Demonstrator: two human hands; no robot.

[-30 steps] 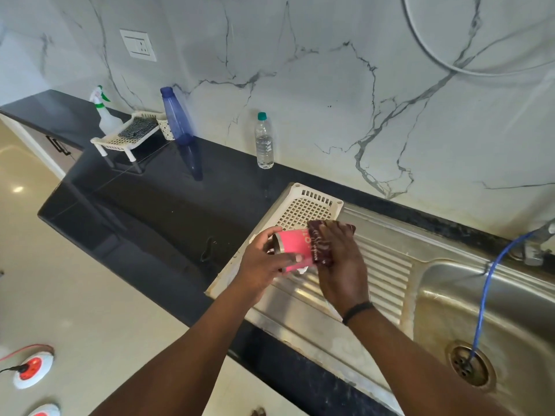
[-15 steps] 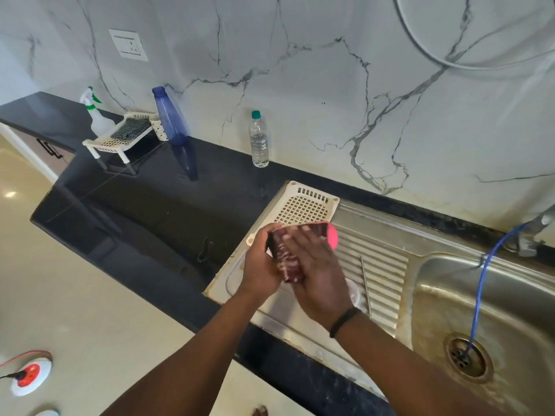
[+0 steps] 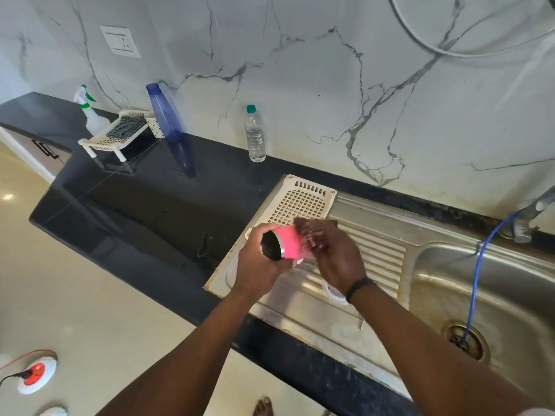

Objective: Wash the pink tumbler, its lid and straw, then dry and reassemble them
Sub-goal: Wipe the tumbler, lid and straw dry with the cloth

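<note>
From the head camera, the person stands at a black stone desk (image 3: pixel 144 211) with a steel sink (image 3: pixel 495 295) set into it. The left hand (image 3: pixel 258 259) curls round the open end of the pink metal tumbler (image 3: pixel 289 244), holding it on its side above the ribbed steel draining board (image 3: pixel 378 253), its dark mouth turned toward the camera. The right hand (image 3: pixel 336 259) presses a dark maroon cloth (image 3: pixel 310 235) against the tumbler's far end, fingers wrapped over the cloth. A cream perforated plastic tray (image 3: pixel 300 199) lies on the draining board just behind both hands. A thin clear hoop shows under the right wrist; I cannot tell what it is. A blue hose (image 3: pixel 477 271) runs from the tap down into the sink drain. Against the marble wall stand a clear water bottle with a green cap (image 3: pixel 255 136), a tall blue plastic bottle (image 3: pixel 165 112) and a white spray bottle (image 3: pixel 90 112).
</note>
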